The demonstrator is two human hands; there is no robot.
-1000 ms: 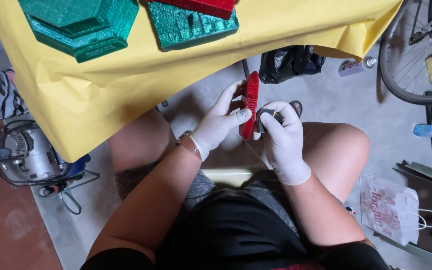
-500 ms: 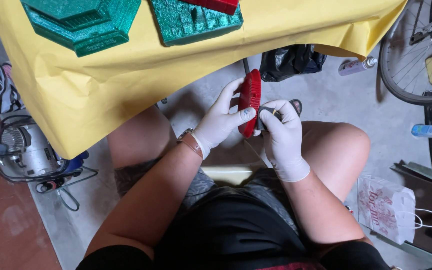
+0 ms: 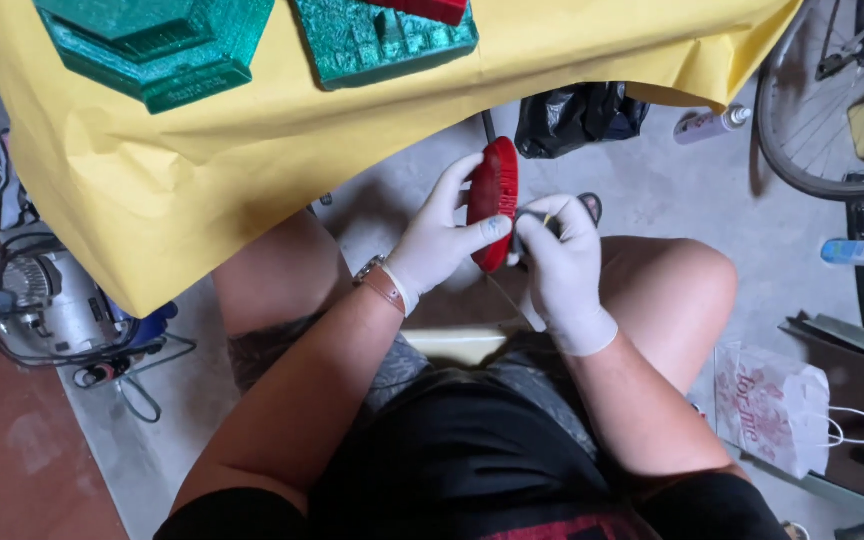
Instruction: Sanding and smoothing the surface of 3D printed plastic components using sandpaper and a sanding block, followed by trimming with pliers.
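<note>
Presently, I log this moment from the head view as follows.

Left grip: left hand [image 3: 439,240], white-gloved, is clamped around the red piece [image 3: 492,202], thumb across its lower front, fingers behind its upper edge.
Right grip: right hand [image 3: 562,265], also gloved, is pinched shut on a thin tool [image 3: 544,217]; only a short pale tip shows, so I cannot tell what kind of tool it is.
Piece position: the red piece is an elongated, ribbed oval, held upright in the air above the lap, between the knees and just below the table edge.
Contact: the tool tip sits just beside the right flank of the piece; whether it touches, I cannot tell.
Step in hand: I judge this as fine work along the edge of the red piece, one hand steadying and the other working.
Next move calls for: in my judgement, a firm left hold and small, controlled strokes from the right, with the piece turned to present fresh edge.
Wrist: a brown-strapped watch [image 3: 380,283] sits on the left wrist.
Table: a yellow cover [image 3: 252,150] carries two green moulded blocks [image 3: 162,45].
Floor, left: a small machine with cables [image 3: 47,310].
Floor, right: a bicycle wheel [image 3: 832,110], a patterned paper bag [image 3: 767,405], a black bag [image 3: 577,115].
</note>
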